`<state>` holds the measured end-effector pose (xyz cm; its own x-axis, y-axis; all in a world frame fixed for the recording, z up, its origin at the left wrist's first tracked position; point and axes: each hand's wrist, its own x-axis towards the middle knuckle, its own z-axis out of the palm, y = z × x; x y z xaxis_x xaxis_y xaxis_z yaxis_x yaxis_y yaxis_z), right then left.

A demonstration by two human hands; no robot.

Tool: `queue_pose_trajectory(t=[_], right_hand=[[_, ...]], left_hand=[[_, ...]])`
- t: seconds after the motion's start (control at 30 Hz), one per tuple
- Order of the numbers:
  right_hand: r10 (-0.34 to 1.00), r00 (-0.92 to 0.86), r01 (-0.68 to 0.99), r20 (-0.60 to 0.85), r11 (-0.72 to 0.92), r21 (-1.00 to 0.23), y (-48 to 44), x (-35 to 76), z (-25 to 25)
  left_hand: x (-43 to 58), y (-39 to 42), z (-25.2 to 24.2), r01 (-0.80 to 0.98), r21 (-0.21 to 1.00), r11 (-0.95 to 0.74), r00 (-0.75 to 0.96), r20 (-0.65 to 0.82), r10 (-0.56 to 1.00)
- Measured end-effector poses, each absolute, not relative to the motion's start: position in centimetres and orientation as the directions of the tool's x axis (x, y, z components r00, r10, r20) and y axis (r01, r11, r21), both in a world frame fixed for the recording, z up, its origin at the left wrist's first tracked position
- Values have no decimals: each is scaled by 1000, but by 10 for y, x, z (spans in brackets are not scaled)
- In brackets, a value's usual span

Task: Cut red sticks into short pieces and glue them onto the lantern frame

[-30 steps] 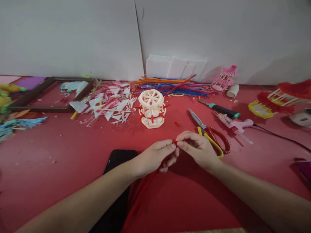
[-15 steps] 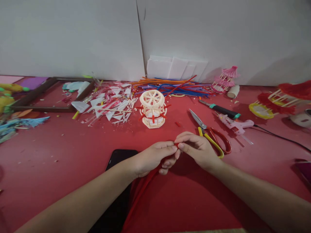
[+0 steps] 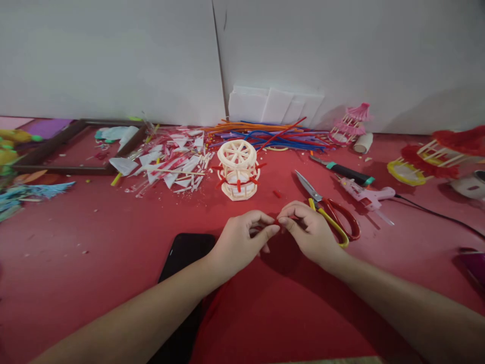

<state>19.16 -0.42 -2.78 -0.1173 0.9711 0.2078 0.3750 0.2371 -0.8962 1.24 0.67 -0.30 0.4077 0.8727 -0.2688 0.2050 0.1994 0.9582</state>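
Observation:
My left hand (image 3: 242, 240) and my right hand (image 3: 308, 230) meet fingertip to fingertip over the red tabletop (image 3: 94, 242). Both pinch a thin red strip (image 3: 278, 221) between thumb and forefinger; only a small bit of it shows between the fingers. A cream stick-built lantern frame (image 3: 238, 169) with red ties stands just beyond the hands. Red-and-yellow scissors (image 3: 329, 212) lie right beside my right hand.
A black phone (image 3: 185, 253) lies under my left wrist. White and red paper scraps (image 3: 170, 159) are heaped at the back left, coloured straws (image 3: 273, 135) along the wall. A pink glue gun (image 3: 366, 193), a craft knife (image 3: 346, 173) and finished red lanterns (image 3: 439, 151) lie to the right.
My left hand has risen and curled its fingers, and the long red strip that trailed below it is no longer seen. Both hands sit a little further from me.

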Motion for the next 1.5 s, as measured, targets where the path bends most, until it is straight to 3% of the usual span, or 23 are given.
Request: queue_pose_trajectory(t=[0.3, 0.43, 0.57, 0.67, 0.93, 1.03, 1.13, 1.2, 1.33, 1.5], right_hand=[[879, -250, 441, 405, 476, -761, -1, 198, -17], [839, -215, 622, 499, 512, -593, 9, 210, -19], [866, -336, 840, 370, 453, -297, 15, 212, -29], [878, -384, 867, 285, 449, -215, 15, 209, -35], [836, -413, 753, 361, 536, -380, 13, 208, -35], [892, -262, 708, 369, 438, -554, 5, 200, -26], [962, 12, 440, 271, 238, -866, -3, 190, -18], [989, 86, 176, 124, 108, -979, -6, 184, -18], [995, 44, -167, -91, -82, -982, -8, 177, -25], [980, -18, -275, -197, -194, -942, -8, 176, -26]], left_hand=[[11, 12, -7, 60, 912, 407, 468, -385, 795], [11, 13, -7, -77, 864, 497, 441, -418, 795], [10, 15, -7, -197, 822, 534, 457, -405, 792], [10, 17, -6, -238, 820, 520, 435, -388, 812], [9, 19, -8, -257, 799, 543, 427, -410, 806], [9, 19, -10, -242, 818, 521, 398, -406, 823], [10, 19, -11, -240, 836, 493, 362, -395, 845], [11, 18, -10, -230, 855, 464, 347, -374, 860], [12, 16, -7, -153, 918, 366, 374, -289, 881], [11, 14, -5, -120, 930, 348, 429, -268, 863]])
